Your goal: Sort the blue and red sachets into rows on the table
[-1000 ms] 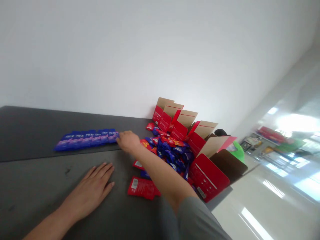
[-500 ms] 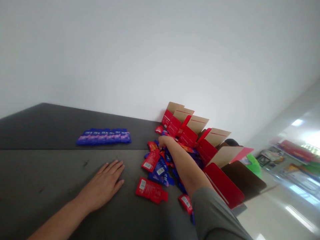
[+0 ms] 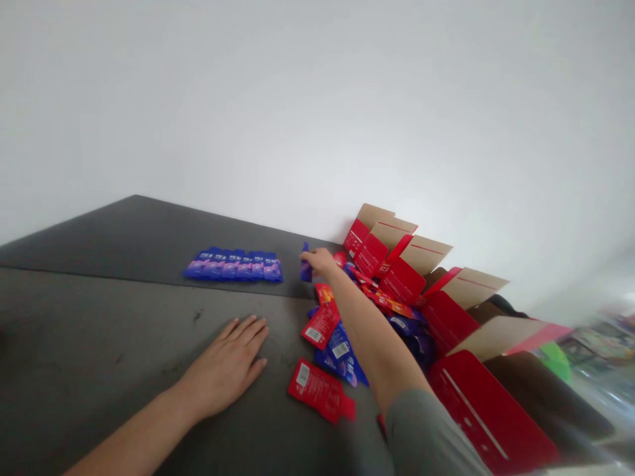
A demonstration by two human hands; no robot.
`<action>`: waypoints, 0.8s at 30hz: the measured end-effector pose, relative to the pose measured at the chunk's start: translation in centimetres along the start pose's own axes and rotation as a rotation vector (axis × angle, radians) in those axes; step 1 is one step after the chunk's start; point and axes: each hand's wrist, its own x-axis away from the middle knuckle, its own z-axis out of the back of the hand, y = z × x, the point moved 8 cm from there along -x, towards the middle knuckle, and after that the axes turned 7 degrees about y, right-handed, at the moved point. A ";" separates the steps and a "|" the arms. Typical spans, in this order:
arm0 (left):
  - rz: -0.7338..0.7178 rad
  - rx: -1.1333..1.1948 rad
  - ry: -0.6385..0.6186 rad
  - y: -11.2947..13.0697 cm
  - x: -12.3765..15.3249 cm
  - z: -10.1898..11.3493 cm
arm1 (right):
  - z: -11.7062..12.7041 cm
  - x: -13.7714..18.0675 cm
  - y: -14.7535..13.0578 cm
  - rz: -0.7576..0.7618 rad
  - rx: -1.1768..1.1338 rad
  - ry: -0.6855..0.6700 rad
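My right hand [image 3: 320, 262] grips a blue-purple packet [image 3: 306, 264], held raised between thumb and fingers just right of a neat overlapping row of blue packets [image 3: 233, 265]. My left hand [image 3: 232, 357] lies flat on the dark table [image 3: 124, 330], fingers stretched out, holding nothing. Beneath and beside my right forearm spreads a loose pile of red and blue packets [image 3: 342, 350]. One red packet [image 3: 317, 390] lies apart from the pile, nearer to me, with its barcode side up. My forearm hides part of the pile.
Several red cardboard boxes [image 3: 414, 281] with raised brown flaps stand in a slanting line along the right, behind the pile. A white wall [image 3: 248, 119] rises behind the table. Something bright green [image 3: 555, 360] shows beyond the nearest box.
My right hand has come out of the pile with a blue packet and shifted toward the row. My left hand stays flat on the table. The whole view has turned slightly.
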 end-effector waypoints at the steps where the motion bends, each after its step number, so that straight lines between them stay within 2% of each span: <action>1: 0.002 -0.002 -0.003 0.0 0.0 0.0 | -1.6 -0.4 -0.6 -0.036 0.006 -0.006; 4: 0.007 -0.012 -0.014 -0.1 0.1 0.0 | -5.4 -1.4 -2.2 -0.076 0.042 -0.025; 6: 0.005 -0.008 -0.011 -0.1 0.1 0.0 | -6.9 -1.9 -2.9 -0.058 0.086 -0.042; 11: 0.004 0.012 0.020 0.0 0.1 0.1 | -8.2 -2.1 -3.2 0.014 0.213 -0.115; 20: -0.003 0.010 0.024 0.1 0.1 0.2 | -7.6 -1.3 -2.5 0.055 0.255 -0.165; 22: -0.014 -0.005 0.041 -0.1 0.1 -0.1 | -6.2 -2.1 -1.5 0.064 0.293 -0.137; 24: -0.023 -0.022 0.052 -0.4 0.1 -0.4 | -3.4 -3.3 0.4 0.050 0.379 -0.061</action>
